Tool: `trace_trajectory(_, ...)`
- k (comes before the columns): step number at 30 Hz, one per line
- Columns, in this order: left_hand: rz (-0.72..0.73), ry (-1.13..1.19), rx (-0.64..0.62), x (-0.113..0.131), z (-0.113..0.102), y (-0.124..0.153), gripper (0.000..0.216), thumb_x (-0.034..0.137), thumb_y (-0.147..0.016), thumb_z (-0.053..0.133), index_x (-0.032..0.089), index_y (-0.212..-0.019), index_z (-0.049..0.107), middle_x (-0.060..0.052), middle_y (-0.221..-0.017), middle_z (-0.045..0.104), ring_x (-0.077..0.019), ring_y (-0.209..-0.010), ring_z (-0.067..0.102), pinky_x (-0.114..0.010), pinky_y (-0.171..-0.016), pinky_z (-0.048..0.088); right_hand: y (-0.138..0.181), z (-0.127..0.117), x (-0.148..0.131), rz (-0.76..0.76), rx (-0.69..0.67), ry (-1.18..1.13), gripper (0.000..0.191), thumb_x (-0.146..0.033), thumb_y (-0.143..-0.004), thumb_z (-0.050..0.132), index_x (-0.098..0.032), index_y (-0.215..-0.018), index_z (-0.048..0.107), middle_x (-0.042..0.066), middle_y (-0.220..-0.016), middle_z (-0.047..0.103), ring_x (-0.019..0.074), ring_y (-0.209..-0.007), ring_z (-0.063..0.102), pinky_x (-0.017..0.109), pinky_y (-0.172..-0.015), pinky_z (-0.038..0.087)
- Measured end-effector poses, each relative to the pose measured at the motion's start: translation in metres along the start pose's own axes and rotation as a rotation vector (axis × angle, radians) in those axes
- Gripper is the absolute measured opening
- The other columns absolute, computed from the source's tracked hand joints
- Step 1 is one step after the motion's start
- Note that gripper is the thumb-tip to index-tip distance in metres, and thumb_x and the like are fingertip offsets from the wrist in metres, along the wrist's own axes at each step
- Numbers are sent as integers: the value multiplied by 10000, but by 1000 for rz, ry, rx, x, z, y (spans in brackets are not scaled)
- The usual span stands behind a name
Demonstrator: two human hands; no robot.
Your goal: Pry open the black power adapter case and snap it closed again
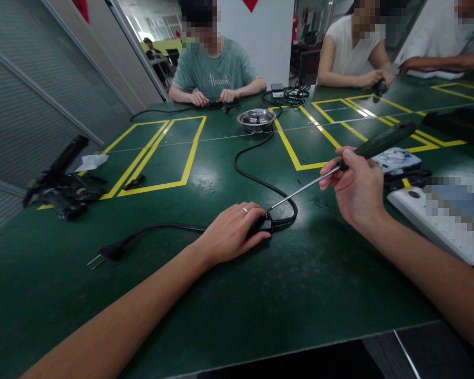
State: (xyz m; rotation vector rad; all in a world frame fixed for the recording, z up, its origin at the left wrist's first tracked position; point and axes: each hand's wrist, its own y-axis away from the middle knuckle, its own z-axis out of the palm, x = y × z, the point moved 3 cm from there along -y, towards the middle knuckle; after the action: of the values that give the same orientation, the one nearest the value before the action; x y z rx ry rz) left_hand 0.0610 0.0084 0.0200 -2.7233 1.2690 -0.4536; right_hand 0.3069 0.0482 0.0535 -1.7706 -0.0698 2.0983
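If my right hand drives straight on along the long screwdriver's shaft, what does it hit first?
Most likely the small black plastic box pinned under the left hand. The black-handled steel screwdriver in the right hand points its tip at it, beside the left fingertips; contact is unclear.

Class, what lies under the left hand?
A small black block on the black cable; only its end shows, at the tip of the long screwdriver. The left hand covers the rest.
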Motion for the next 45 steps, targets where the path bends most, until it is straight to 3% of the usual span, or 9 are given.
trace_trajectory(10,-11,12,0,-1,1,1,369,448,-937,493,157,-1159,446,-106,-1161,582,-234,-1020,575,-406,-892,481,-2,0,2,-6,-18,-164,103,-302,-824,561,-207,-866,564,-16,-602,648,138,-449,599,273,-435,482)
trace_trajectory(28,17,60,12,-2,2,2,426,404,-936,518,169,-1274,406,-111,-1267,544,-230,-1123,544,-404,-962,460,-1,0,1,-6,-57,-195,78,-258,-817,527,-221,-869,570,-17,-585,629,140,-440,582,281,-413,437)
trace_trajectory(45,26,28,-37,-2,3,1,339,405,-954,472,176,-1204,469,-115,-1248,548,-242,-1085,553,-421,-931,470,-1,0,5,-38,-35,-79,128,-326,-848,572,-217,-913,560,-31,-610,637,119,-429,571,259,-409,470)
